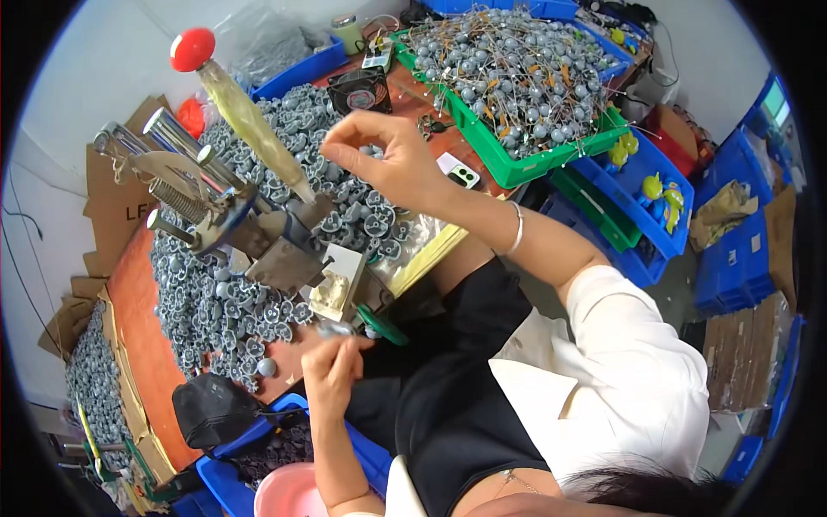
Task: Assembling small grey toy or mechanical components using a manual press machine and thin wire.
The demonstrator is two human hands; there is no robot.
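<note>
My left hand [331,369] is closed, its fingertips at a small grey plastic part [334,329] blurred by motion. It is low in front of the hand press [274,237], beside a white block [338,280] and a green disc [381,326]. My right hand [392,159] hovers above the heaped grey parts, thumb and forefinger curled together in a pinch; whatever they hold, if anything, cannot be made out. Left of it slants the press's lever [250,125], wrapped in yellowish film and topped by a red knob [192,50]. The right hand is apart from the lever.
Grey parts [202,302] cover much of the red-brown table [142,345]. A green crate [508,168] of grey balls on wires is at the far right. A small fan [359,89] sits behind the heap. Blue bins [633,246] and a pink basin [289,491] flank me.
</note>
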